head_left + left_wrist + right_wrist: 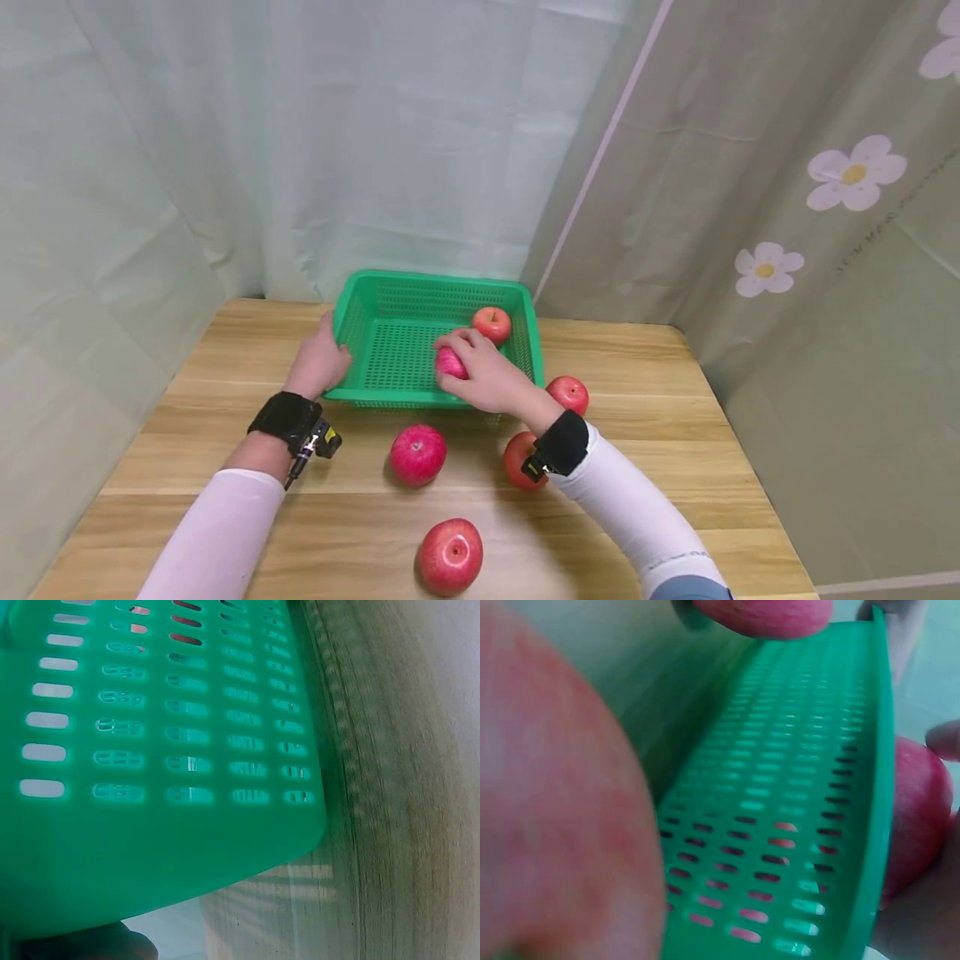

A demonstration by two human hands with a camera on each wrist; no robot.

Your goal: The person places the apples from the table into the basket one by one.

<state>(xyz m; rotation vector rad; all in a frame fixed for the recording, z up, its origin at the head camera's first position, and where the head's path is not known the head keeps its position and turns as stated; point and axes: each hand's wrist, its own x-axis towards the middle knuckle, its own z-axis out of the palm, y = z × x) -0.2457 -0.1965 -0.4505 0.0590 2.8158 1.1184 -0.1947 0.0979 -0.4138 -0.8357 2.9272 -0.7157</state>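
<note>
A green plastic basket [435, 282] with slotted walls stands toward the back of the wooden table. My left hand [321, 362] grips its left rim; the left wrist view shows the slotted wall [150, 847] close up. Inside the front right part of the basket, my right hand [486, 373] holds a pinkish-red apple [451, 363], fingers curled over it. That apple [919, 817] shows just behind the rim in the right wrist view. Another red apple [492, 325] sits in the back right corner, with part of one more showing behind my right fingers.
On the table [360, 533], a dark pink apple [417, 455] lies in front of the basket and a red apple [451, 556] nearer me. One apple [517, 460] is partly under my right wrist, another [567, 394] right of the basket. A curtain [420, 150] hangs behind.
</note>
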